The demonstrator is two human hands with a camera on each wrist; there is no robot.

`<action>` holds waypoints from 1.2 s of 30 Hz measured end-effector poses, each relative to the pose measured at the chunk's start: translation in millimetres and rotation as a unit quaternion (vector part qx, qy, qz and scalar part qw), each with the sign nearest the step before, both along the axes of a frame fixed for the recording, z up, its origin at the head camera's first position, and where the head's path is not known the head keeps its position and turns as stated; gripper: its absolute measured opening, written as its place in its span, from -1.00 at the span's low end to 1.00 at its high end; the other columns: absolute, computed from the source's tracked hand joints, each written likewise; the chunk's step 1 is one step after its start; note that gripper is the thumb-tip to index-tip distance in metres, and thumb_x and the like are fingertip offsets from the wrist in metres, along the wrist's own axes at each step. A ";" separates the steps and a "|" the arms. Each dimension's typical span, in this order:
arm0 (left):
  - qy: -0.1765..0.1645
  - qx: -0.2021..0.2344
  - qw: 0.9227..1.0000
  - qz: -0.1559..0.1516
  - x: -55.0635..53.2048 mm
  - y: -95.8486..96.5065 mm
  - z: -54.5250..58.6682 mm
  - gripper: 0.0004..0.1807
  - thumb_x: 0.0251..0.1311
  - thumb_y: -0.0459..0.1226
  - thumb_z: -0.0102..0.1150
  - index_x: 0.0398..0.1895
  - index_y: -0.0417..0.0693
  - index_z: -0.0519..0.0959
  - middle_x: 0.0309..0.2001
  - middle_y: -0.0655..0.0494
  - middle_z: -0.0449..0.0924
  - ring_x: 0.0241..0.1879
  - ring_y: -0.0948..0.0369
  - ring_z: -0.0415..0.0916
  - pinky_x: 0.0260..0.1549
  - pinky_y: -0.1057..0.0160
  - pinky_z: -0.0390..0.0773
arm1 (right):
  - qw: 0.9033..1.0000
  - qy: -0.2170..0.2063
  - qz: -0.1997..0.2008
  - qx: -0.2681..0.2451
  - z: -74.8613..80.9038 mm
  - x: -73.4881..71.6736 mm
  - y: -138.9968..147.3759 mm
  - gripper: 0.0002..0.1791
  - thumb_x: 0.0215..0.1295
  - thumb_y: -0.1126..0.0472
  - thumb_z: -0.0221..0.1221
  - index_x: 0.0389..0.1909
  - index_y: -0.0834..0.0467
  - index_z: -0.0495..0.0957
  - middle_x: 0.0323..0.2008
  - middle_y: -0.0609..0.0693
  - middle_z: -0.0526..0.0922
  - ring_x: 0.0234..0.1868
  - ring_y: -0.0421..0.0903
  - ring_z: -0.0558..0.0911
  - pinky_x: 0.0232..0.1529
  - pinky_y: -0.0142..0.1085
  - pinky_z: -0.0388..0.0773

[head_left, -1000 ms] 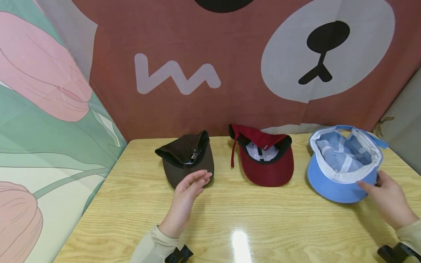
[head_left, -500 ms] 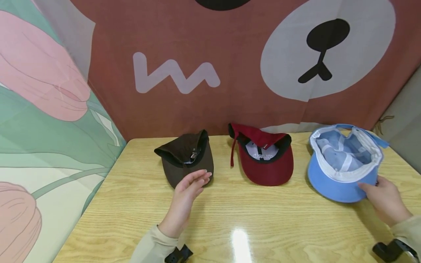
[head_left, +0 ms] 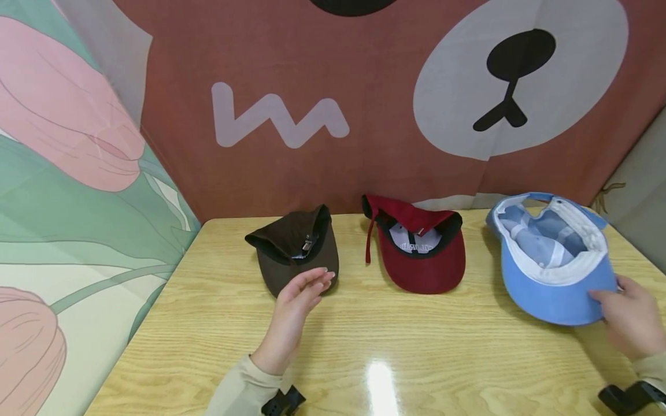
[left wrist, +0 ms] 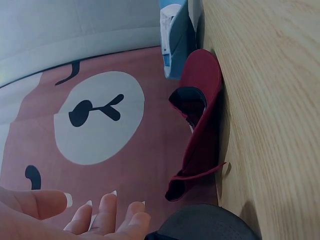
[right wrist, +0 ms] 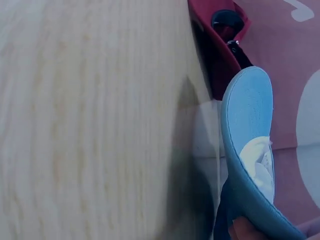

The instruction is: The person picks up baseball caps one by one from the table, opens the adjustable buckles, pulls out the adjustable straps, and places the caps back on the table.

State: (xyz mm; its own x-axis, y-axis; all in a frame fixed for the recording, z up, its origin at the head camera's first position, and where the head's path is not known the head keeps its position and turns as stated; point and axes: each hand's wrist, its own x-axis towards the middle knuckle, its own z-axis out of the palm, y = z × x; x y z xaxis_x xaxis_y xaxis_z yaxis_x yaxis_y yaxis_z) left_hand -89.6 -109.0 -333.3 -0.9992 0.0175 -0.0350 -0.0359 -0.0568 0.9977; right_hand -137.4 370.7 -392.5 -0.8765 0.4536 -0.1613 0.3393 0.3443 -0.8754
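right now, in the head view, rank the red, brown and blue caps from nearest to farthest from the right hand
1. Blue cap: rightmost, gripped by the right hand
2. Red cap: middle of the row
3. Brown cap: leftmost

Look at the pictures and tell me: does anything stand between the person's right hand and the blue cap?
Nothing visible does: the right hand holds the blue cap directly by the edge of its brim. The red cap and brown cap both lie to the person's left of it, outside that grip.
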 end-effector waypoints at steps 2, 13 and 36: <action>-0.003 0.000 1.000 -0.001 -0.4 0.0 -0.1 -0.61 0.42 -0.36 -0.13 0.23 -0.41 0.36 0.19 -0.21 0.48 0.20 -0.05 0.39 0.27 -0.11 0.22 | 1.000 0.022 -0.014 0.001 -14.7 -6.3 12.4 -0.33 0.42 0.39 -0.27 0.44 0.47 -0.32 0.46 0.41 -0.25 0.45 0.23 -0.17 0.35 0.17 -0.07; 0.000 0.000 1.000 0.005 1.8 0.6 0.9 -0.61 0.43 -0.35 -0.13 0.22 -0.41 0.37 0.19 -0.21 0.48 0.20 -0.05 0.41 0.25 -0.10 0.25 | 0.960 0.244 0.007 -0.134 -63.9 -27.3 61.6 -0.40 0.40 0.48 -0.07 0.43 0.11 0.21 0.18 -0.10 0.41 0.22 -0.30 0.37 -0.27 -0.63 0.47; -0.006 -0.001 1.000 0.001 -1.2 0.9 2.1 -0.62 0.43 -0.36 -0.14 0.21 -0.39 0.37 0.19 -0.21 0.47 0.21 -0.04 0.40 0.26 -0.10 0.24 | 0.942 0.313 0.073 0.093 37.7 32.3 -46.5 -0.49 0.49 0.39 -0.12 0.42 0.11 0.27 0.25 -0.30 0.37 0.16 -0.46 0.37 -0.01 -0.73 0.27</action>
State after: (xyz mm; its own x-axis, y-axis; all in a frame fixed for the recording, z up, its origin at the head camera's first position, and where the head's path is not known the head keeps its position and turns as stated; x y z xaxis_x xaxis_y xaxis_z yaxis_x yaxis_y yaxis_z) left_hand -90.8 -108.1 -331.1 -0.9988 0.0160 -0.0463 -0.0471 -0.0550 0.9974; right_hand -105.2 324.2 -354.8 -0.8288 0.2900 0.4785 -0.2868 0.5141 -0.8083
